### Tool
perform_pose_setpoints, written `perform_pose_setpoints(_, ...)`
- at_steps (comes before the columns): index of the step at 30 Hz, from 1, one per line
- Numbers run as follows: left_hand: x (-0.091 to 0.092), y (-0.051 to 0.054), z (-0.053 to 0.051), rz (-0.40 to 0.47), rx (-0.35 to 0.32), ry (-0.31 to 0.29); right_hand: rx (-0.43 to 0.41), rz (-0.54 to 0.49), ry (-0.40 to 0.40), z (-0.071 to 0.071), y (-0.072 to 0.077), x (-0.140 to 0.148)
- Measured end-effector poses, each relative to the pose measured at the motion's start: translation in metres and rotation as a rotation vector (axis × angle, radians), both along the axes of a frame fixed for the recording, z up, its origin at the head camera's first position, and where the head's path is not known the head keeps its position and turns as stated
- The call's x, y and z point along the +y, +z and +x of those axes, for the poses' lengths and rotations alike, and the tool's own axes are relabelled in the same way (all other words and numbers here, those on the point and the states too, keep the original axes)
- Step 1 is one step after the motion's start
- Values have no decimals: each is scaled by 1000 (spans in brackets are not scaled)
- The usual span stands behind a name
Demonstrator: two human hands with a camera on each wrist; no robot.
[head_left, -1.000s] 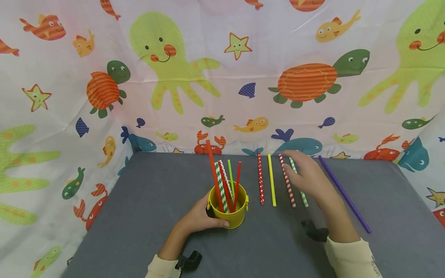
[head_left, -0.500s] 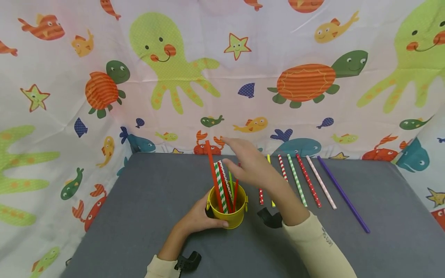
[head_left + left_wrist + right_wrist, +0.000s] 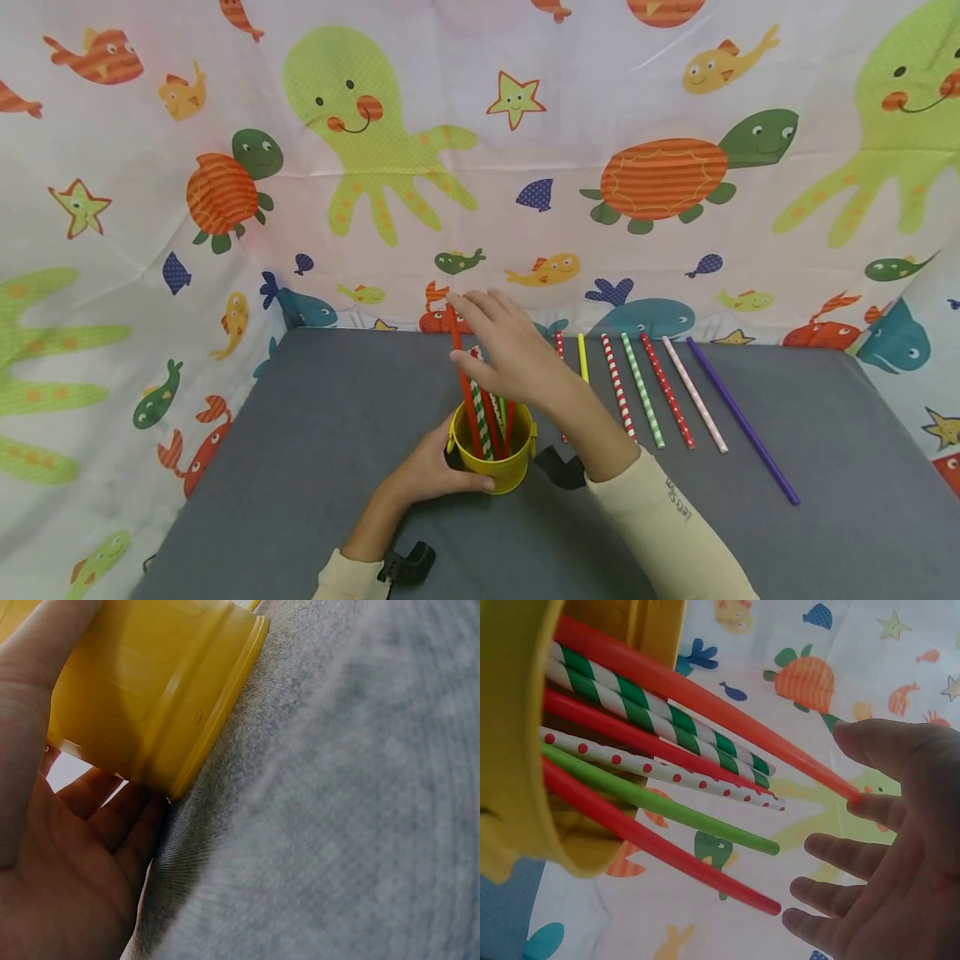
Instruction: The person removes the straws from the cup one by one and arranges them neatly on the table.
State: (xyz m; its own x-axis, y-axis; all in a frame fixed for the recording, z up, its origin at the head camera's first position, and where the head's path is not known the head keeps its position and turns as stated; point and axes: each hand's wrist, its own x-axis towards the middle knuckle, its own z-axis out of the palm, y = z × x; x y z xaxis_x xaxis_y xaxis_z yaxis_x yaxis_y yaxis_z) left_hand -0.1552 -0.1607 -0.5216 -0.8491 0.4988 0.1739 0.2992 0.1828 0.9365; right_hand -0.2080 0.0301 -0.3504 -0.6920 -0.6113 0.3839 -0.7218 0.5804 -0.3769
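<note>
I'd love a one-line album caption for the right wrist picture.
Right hand, fingers apart, close to the tips of colourful straws in a yellow bucket.

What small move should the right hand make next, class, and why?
Probably pinch the tall orange straw near its tip and draw it upward. The right hand is open beside the straw's upper end, with a fingertip at or very near the tip; the left hand steadies the yellow bucket, and a row of other straws lies on the table.

Bucket (image 3: 142,690) cropped in both wrist views, yellow straw's (image 3: 582,358) lower part behind right forearm (image 3: 600,429)
</note>
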Motion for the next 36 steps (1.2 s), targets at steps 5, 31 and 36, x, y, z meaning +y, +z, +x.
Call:
perform_pose_setpoints(5,-1,0,-1,-17,3,6,60,-29,1,7,2,2)
perform_pose_setpoints(31,2,30,12,19,-25,4,-35,-456,91,60,-2,14)
perform_pose_setpoints(36,2,31,13,13,-33,4,-74,-446,50,64,-12,17)
